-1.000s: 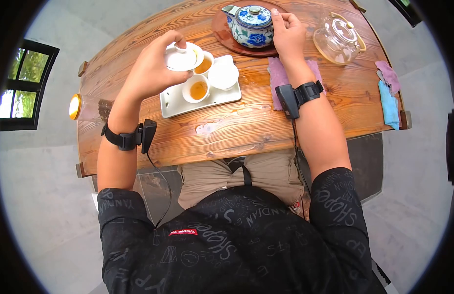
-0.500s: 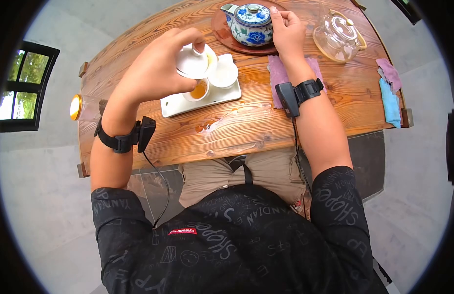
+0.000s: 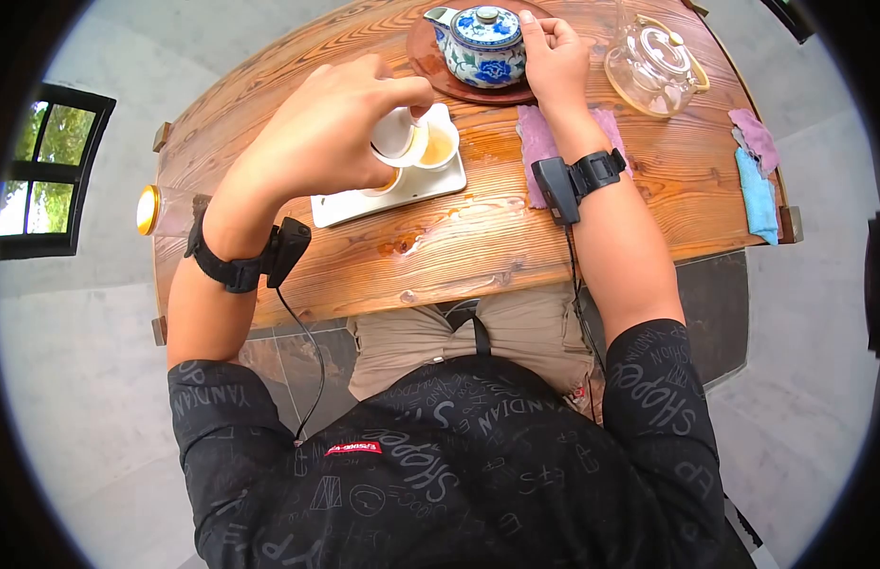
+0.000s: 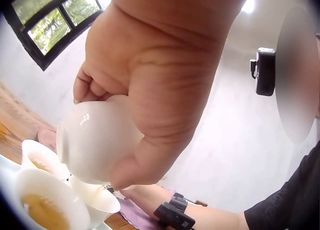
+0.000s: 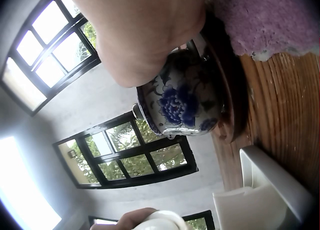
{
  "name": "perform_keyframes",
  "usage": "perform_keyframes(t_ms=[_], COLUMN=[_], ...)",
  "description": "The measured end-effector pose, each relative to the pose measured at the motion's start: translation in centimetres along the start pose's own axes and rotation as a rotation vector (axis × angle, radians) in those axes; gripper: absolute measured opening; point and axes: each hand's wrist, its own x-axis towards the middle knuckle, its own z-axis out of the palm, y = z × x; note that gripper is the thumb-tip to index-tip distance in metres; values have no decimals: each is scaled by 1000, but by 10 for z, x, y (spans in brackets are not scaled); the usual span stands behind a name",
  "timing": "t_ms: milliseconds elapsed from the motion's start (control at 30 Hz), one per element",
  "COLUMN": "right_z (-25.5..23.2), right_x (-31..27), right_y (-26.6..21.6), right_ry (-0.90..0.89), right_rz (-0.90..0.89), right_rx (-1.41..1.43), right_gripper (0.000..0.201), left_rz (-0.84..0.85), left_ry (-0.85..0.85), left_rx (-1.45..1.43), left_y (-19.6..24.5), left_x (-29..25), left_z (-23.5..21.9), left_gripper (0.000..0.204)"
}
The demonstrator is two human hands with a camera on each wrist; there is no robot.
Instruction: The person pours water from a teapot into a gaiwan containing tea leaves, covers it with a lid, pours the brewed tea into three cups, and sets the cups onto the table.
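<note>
My left hand (image 3: 316, 133) grips a white lidded bowl (image 3: 394, 135), tipped over the cups on a white tray (image 3: 341, 211). In the left wrist view, my fingers and thumb span the bowl (image 4: 97, 140), its rim low beside a cup (image 4: 97, 197) and above two more with amber liquid. The cup at the tray's right (image 3: 437, 147) holds pale yellow liquid. My right hand (image 3: 558, 66) holds the handle of a blue-flowered teapot (image 3: 487, 68), upright on a round brown tray (image 3: 428, 68); the handle is mostly hidden.
A glass teapot (image 3: 648, 76) stands right of my right hand. A purple cloth (image 3: 539, 142) lies under my right wrist. Blue (image 3: 755, 199) and purple cloths lie by the table's right edge. A jar with a yellow lid (image 3: 148, 210) is at the left edge.
My left hand has moved right with the white bowl and tipped it further, from the left cups toward the right one. Liquid now shows in that right cup. My right hand has stayed at the teapot.
</note>
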Motion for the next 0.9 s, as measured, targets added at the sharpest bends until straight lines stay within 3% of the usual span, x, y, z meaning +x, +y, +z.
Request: perform_keyframes(t_ms=[900], right_z=[3], right_x=[-1], right_y=[11], right_ry=[-8], right_rz=[23], right_rx=[80], right_gripper=[31], left_rz=[151], left_ry=[-7], left_rx=[220], left_y=[11], left_x=[13], left_z=[-18], left_gripper=[49])
